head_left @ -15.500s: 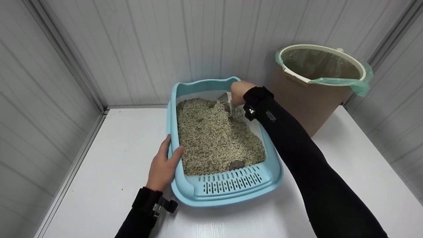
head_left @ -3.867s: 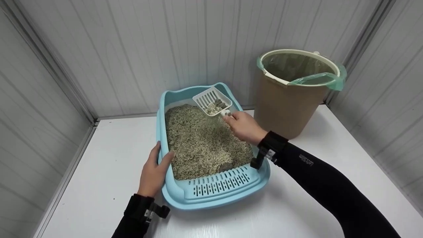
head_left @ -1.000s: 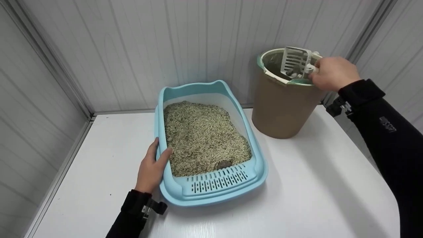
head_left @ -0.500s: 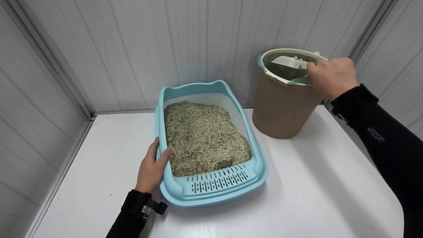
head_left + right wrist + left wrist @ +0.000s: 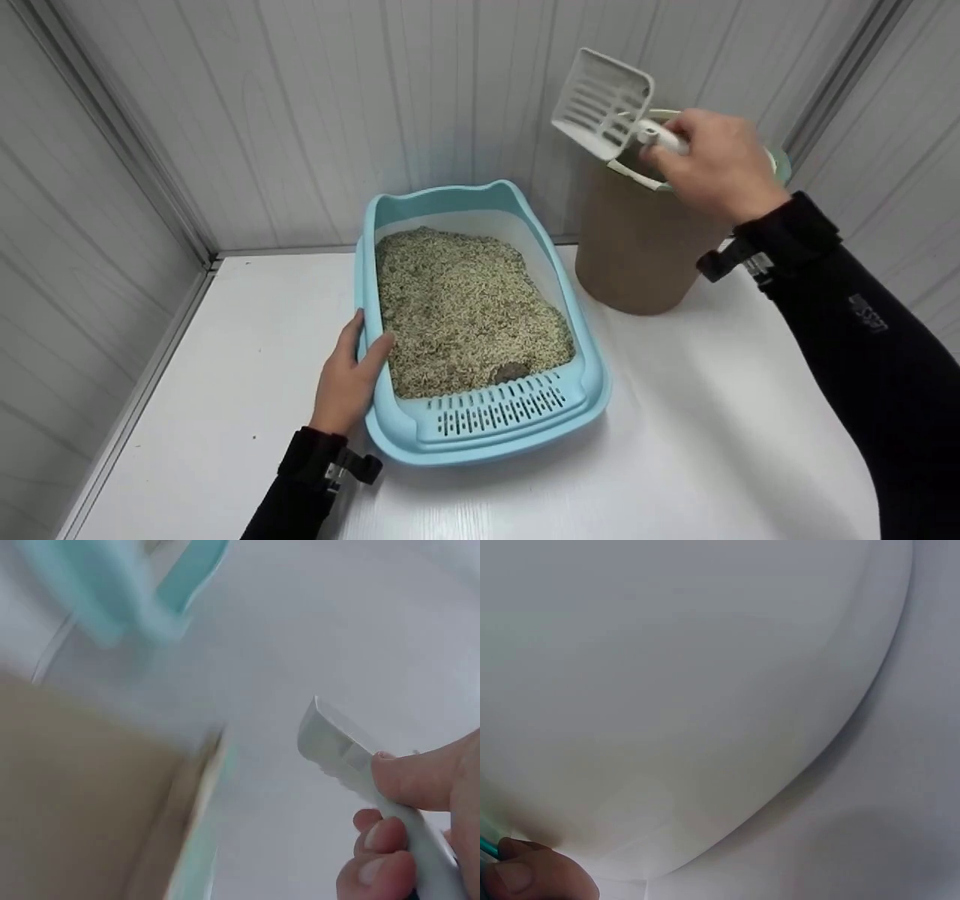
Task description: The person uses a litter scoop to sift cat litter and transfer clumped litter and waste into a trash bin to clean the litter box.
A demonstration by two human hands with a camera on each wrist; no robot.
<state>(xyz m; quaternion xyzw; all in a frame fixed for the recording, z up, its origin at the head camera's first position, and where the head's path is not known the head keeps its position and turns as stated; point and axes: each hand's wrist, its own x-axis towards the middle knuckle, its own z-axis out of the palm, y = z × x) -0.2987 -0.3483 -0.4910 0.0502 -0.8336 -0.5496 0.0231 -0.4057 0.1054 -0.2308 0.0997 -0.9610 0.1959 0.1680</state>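
While the right hand (image 5: 716,165) is raised at the bin, the slotted white litter scoop (image 5: 600,101) it carries is in the air, overlapping the bin's left rim in the head view. Its blade is tilted, with the slots visible; a small dark speck shows near one upper corner. Right fingers (image 5: 386,870): curled around the scoop handle, thumb laid along it, as the right wrist view confirms.

Brown bin (image 5: 641,247): upright, close to the back wall (image 5: 322,112), pale ring at the mouth, green liner (image 5: 783,163) projecting at the right. Its contents cannot be made out.

Blue litter box (image 5: 487,439): left of the bin and apart from it, slotted ledge at the near end. It holds granular litter (image 5: 465,300), heaped unevenly, with a dark clump (image 5: 511,372) beside the ledge.

Left hand (image 5: 346,386): gripping the box's left side, thumb over the rim, the other fingers along the outer side. In the left wrist view, only part of this hand shows, at the lower left corner.

Box and bin both stand on a white surface (image 5: 225,360). Black sleeves (image 5: 840,330) cover both forearms.
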